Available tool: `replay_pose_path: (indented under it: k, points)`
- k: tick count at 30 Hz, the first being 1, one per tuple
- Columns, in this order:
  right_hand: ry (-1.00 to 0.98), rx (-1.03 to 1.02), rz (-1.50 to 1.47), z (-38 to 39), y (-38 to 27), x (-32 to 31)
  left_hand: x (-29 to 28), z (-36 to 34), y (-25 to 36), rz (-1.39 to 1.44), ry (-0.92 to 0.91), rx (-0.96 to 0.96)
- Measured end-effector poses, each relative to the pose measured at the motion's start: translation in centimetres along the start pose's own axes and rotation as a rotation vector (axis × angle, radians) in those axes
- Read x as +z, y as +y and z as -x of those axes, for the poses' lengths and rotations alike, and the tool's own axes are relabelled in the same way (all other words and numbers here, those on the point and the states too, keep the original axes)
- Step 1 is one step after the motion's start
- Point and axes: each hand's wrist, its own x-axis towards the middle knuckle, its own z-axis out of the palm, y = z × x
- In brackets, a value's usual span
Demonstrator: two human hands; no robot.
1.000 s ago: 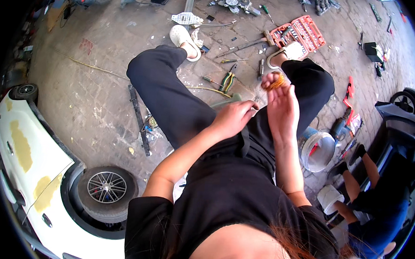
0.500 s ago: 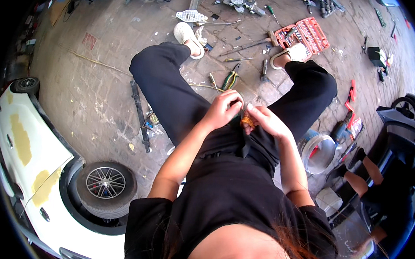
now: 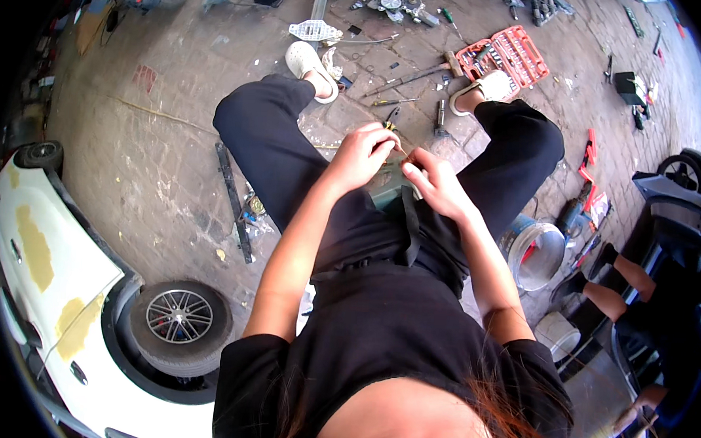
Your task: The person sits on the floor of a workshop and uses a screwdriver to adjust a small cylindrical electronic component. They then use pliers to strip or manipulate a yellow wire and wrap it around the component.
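Above my lap, both hands are closed and close together. My left hand pinches one end of a thin orange-brown wire that stretches across the small gap between the hands. On the other side, my right hand grips the rest of the wire, mostly hidden by its thumb and fingers. Just beyond my left fingers, pliers lie on the floor, their handles covered by the hand. A black strap hangs at my waist below the hands.
An orange socket-set case lies open by my right foot, with a hammer beside it. A bucket stands right of my leg. At left are a loose wheel and a white car; another person's legs show at right.
Both hands have moved forward and slightly left, away from my waist, and sit a little wider apart. The orange-brown bundle seen before is now mostly covered by my right hand.
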Motion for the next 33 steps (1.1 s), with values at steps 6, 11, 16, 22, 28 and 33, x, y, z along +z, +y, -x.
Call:
replay_pose_path:
  k: [6, 11, 16, 22, 28, 33]
  points:
    - [0.006, -0.293, -1.275, 2.1, -5.5, -3.0, 1.8, -0.8, -2.6, 0.197, -0.328, 0.112]
    - [0.103, -0.507, -1.289, 3.7, -10.3, -5.8, 5.5, -0.8, -6.1, -0.214, 0.384, 0.172]
    - [-0.038, -0.534, -0.959, 3.6, -13.3, -7.9, 6.1, -5.2, -7.8, -0.261, 0.338, 0.126]
    - [0.185, -0.79, -1.276, 2.2, -15.3, -11.0, 7.8, -10.0, -10.8, -0.151, 0.279, 0.445]
    - [1.038, -0.543, 0.157, -1.3, -6.0, -18.4, 5.6, -4.7, -7.3, 0.717, -0.055, -0.045]
    - [0.184, -0.116, 0.9, 2.6, -1.9, -17.8, -0.6, -0.4, -6.2, 1.222, 0.062, -0.199]
